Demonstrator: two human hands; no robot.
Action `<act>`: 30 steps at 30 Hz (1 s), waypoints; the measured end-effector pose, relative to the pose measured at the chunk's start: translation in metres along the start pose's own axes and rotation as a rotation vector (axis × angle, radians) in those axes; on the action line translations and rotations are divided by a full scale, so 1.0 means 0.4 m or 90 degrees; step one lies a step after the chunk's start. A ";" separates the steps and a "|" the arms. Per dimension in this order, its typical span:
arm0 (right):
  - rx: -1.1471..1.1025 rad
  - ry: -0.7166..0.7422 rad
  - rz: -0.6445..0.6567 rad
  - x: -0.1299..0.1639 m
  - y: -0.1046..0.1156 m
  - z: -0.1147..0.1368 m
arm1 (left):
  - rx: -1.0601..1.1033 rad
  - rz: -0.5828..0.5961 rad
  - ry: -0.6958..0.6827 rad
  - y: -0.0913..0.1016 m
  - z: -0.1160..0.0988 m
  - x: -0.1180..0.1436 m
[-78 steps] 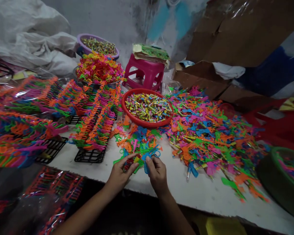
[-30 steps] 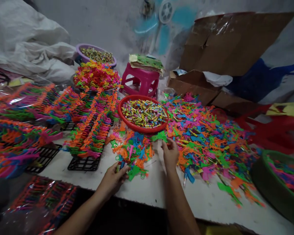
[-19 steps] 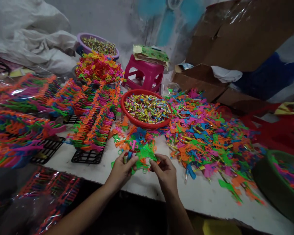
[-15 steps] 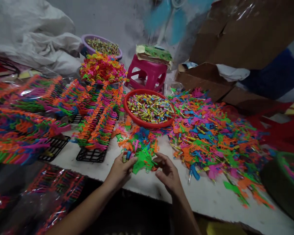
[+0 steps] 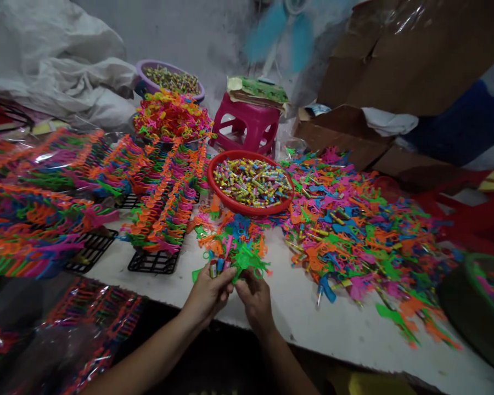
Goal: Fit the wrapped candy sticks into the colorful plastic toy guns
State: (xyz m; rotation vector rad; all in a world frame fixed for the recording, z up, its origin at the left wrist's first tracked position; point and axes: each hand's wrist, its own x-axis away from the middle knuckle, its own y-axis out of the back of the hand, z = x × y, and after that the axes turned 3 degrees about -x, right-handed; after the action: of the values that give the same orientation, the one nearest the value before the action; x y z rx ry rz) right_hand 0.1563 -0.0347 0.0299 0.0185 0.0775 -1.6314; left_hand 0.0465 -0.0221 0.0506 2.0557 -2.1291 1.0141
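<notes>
Green plastic toy [image 5: 243, 259] gripped between both hands at the worktop's [image 5: 313, 323] near edge.
Left hand [image 5: 208, 293] also clutched small tubes [image 5: 217, 267], ready beside the right hand [image 5: 253, 296] for fitting.

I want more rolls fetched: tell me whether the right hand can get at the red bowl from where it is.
Probably yes: the right hand works a green toy, and only low loose toys lie before the red bowl.

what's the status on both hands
Left hand gripping small tubes. Right hand pinching green plastic toy. Loose toy pile right behind, touching.
</notes>
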 end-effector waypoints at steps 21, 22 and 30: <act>0.185 0.080 -0.101 -0.001 0.006 0.040 | -0.369 -0.009 -0.283 0.034 0.001 0.009; 0.173 0.074 -0.108 0.003 0.003 0.041 | -0.379 -0.001 -0.292 0.032 0.005 0.012; 0.186 0.001 -0.218 -0.061 0.137 0.065 | -0.351 0.081 -0.136 0.006 0.024 0.006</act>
State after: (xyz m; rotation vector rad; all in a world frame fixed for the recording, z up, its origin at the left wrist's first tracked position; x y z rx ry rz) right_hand 0.2134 -0.0154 0.0551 0.2421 -0.1666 -1.9730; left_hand 0.0481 -0.0286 0.0430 1.8314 -2.3139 0.1676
